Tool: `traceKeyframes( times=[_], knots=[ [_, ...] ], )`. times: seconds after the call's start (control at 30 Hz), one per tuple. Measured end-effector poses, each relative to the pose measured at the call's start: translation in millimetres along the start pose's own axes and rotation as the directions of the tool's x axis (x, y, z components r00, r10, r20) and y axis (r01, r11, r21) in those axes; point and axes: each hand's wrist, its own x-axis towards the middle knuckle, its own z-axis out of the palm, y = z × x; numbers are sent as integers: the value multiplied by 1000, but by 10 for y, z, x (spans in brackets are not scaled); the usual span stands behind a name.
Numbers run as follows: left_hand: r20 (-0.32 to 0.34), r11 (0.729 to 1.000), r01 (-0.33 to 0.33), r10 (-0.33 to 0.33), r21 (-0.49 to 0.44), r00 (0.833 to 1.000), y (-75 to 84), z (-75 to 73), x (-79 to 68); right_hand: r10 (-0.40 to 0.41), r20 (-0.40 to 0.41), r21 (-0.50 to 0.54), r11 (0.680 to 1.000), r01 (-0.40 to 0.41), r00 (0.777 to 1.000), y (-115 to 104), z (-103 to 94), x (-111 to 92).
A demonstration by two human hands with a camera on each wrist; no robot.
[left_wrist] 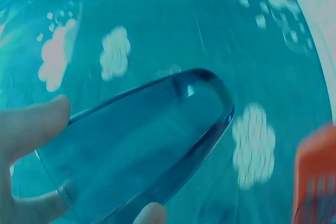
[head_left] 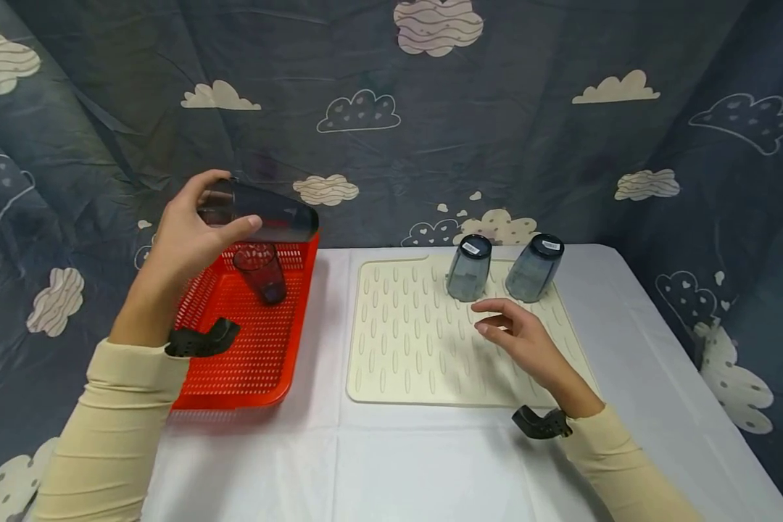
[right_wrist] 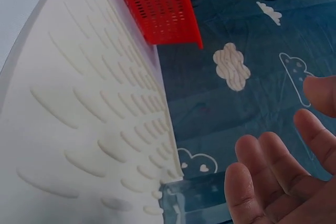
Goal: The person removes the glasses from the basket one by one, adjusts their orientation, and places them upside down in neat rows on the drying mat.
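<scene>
My left hand [head_left: 192, 235] grips a dark tinted drinking glass [head_left: 274, 212] near its rim, fingers and thumb round it. The glass is held tilted nearly sideways above the red basket, its base toward the right; the left wrist view shows its clear blue-looking wall [left_wrist: 142, 145]. Another glass [head_left: 261, 274] leans inside the basket [head_left: 235, 362]. My right hand [head_left: 518, 339] hovers over the cream drying mat [head_left: 404, 362], fingers loosely bent and holding nothing. Just beyond it, two glasses stand upside down on the mat, a left one [head_left: 468, 270] and a right one [head_left: 535, 270], with labels on their bases.
A white-covered table [head_left: 391, 464] carries the basket at left and the mat at centre right. Behind hangs a dark cloud-patterned cloth [head_left: 287, 65], which also runs down the right side. The basket's raised wall [right_wrist: 160, 9] lies left of the mat.
</scene>
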Motion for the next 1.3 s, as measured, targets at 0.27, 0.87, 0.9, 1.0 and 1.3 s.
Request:
traceKeyframes(
  times=[0.27,0.87,0.9,1.0,1.3],
  knots=[
    [49,973,-26,38,-230,998,69,511,-141,-17,8,-9,1000,17,1000,-50,0,18],
    [207,917,44,43,-396,977,-82,1305,-237,-39,-11,29,999,39,999,22,-2,-1],
    [209,913,46,44,-406,977,-81,1324,-238,-38,-11,30,999,38,999,25,-3,-3],
    [214,898,51,49,-437,976,-88,1404,-251,-32,-12,47,998,32,999,26,6,-5],
    [233,790,97,59,-605,971,-215,1787,-370,-17,-9,88,996,18,1000,55,20,3]
  ],
)
